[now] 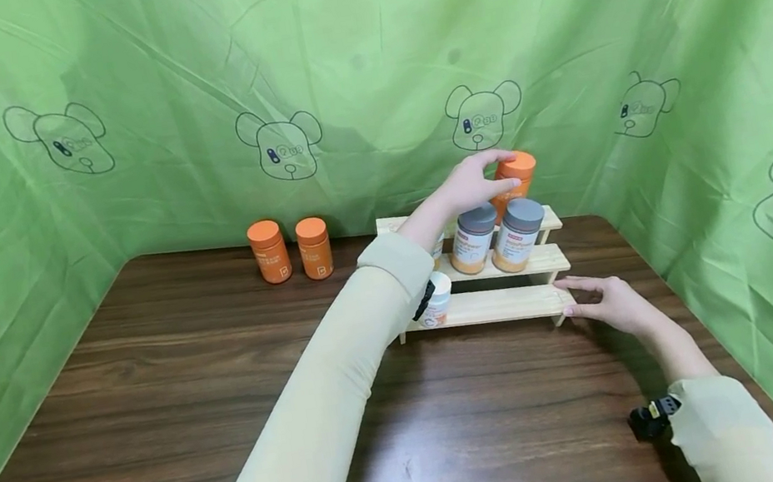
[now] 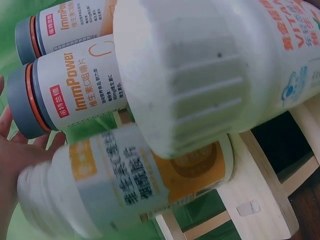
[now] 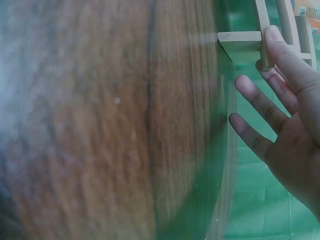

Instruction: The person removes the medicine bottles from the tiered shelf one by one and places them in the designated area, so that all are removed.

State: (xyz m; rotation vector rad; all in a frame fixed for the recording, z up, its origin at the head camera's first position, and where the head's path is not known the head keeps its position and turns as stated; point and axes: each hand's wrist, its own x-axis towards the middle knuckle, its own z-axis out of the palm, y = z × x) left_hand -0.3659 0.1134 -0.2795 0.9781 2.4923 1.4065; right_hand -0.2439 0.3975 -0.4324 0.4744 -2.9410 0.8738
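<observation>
At the top tier of a three-step wooden rack (image 1: 503, 304), my left hand (image 1: 466, 185) grips an orange bottle (image 1: 517, 167) near its lid, thumb and fingers on either side. Just in front, two grey-lidded bottles (image 1: 518, 234) stand on the middle step. A white-lidded bottle (image 1: 434, 301) sits on the lowest step, partly behind my left wrist. In the left wrist view, a white bottle with a yellow label (image 2: 195, 172) also shows, but the orange one is hidden. My right hand (image 1: 612, 305) pinches the right end of the lowest step between thumb and finger.
Two more orange bottles (image 1: 270, 253) stand on the brown wooden table (image 1: 178, 409), left of the rack near the back edge. A green cloth (image 1: 357, 52) with bear-head drawings hangs behind and along both sides.
</observation>
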